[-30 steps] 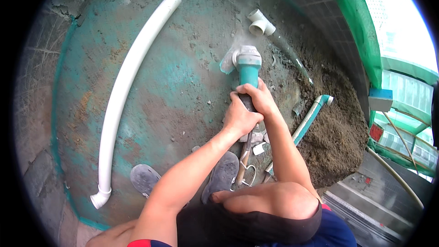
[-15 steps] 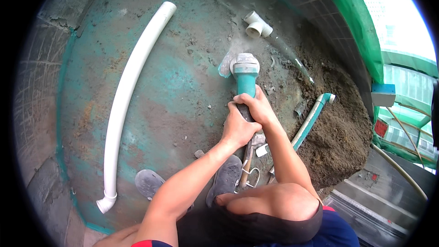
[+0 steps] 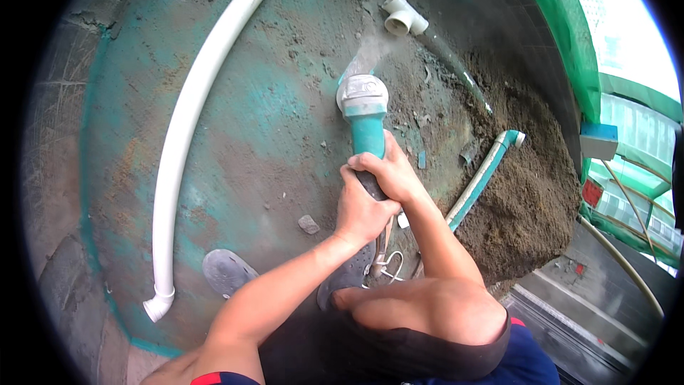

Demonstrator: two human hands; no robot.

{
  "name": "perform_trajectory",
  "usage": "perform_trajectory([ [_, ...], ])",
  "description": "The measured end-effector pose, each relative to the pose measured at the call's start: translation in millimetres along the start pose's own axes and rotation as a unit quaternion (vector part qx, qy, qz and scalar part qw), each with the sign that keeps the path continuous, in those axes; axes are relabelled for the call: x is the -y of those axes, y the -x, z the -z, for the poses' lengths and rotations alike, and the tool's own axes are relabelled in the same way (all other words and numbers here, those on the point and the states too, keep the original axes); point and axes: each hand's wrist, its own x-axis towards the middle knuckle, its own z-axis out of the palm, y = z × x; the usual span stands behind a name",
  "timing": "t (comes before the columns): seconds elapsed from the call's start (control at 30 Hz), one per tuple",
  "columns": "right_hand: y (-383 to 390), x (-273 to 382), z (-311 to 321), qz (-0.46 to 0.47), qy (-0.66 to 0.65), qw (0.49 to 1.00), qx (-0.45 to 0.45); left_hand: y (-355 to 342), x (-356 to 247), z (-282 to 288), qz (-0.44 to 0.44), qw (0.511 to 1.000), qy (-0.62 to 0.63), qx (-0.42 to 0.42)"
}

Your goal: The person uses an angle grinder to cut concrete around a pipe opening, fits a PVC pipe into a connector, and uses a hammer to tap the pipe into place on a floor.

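Floor (image 3: 242,192), green-smeared, gritty. Sand (image 3: 531,192) at right, green pipe (image 3: 479,191) lying against it. White pipe (image 3: 184,128) at left, well apart, probably parked clear. Grinder (image 3: 368,132) between pipes, head aimed forward, presumably so dust (image 3: 375,48) flies ahead. Left hand (image 3: 362,208), right hand (image 3: 396,177) both clenched round grinder, right nearer head, likely for control. Tee (image 3: 403,16) beyond.

A long white pipe (image 3: 182,128) lay on the left, a white elbow (image 3: 159,305) at its near end. On the far side sat a white tee fitting (image 3: 405,17). A green-and-white pipe (image 3: 480,185) lay beside a sand heap (image 3: 538,207) on the right; green netting (image 3: 570,36) hung beyond.
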Motion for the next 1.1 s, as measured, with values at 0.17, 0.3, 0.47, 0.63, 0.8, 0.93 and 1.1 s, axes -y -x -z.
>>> perform_trajectory([
  [0.17,12,-14,3,-0.022,0.01,1.0,-0.02,6,17,-7,-0.006,1.0,-0.015,0.021],
  [0.3,15,-9,-1,0.009,0.007,1.0,-0.029,9,15,-6,-0.03,0.999,0.005,0.018],
  [0.47,10,-9,-11,0.01,0.005,1.0,-0.02,-1,23,2,0.0,1.0,-0.005,0.026],
  [0.63,10,-26,2,0.001,0.015,0.999,-0.033,7,25,-9,-0.063,0.998,-0.001,0.004],
  [0.8,1,-8,-12,0.009,-0.008,1.0,0.0,-3,14,8,-0.009,1.0,-0.005,0.007],
  [0.93,13,-10,-12,-0.006,-0.03,0.999,-0.022,7,20,5,-0.04,0.999,-0.017,0.009],
  [1.1,2,9,-12,0.01,-0.032,0.999,0.01,1,-3,16,0.016,0.999,-0.046,0.004],
])
